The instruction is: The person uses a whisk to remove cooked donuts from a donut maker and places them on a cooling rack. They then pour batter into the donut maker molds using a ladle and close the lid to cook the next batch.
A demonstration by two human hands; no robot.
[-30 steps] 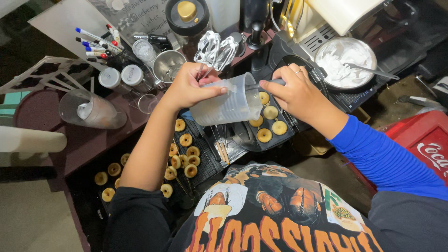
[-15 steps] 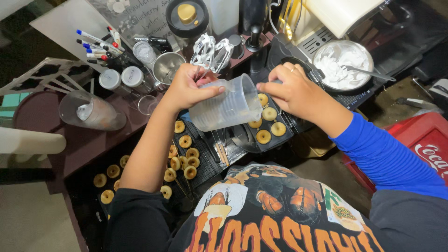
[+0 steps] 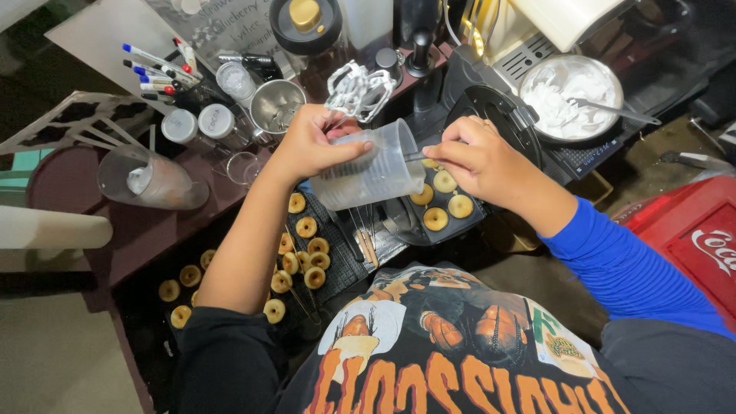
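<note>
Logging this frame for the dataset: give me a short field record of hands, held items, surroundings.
left hand: grips a clear plastic cup, tipped on its side
right hand: holds a thin utensil at the cup's mouth
below cup: dark mini-donut maker with filled rings
rack: holds small golden donuts
right of maker: bowl of white cream

Worktop is crowded: markers, shaker jars, steel cup and whisk heads block the far side, a toppled glass sits left. Bare dark strip between glass and cooling rack is the only open lane. Right side is closed off by the doughnut maker and cream bowl.
</note>
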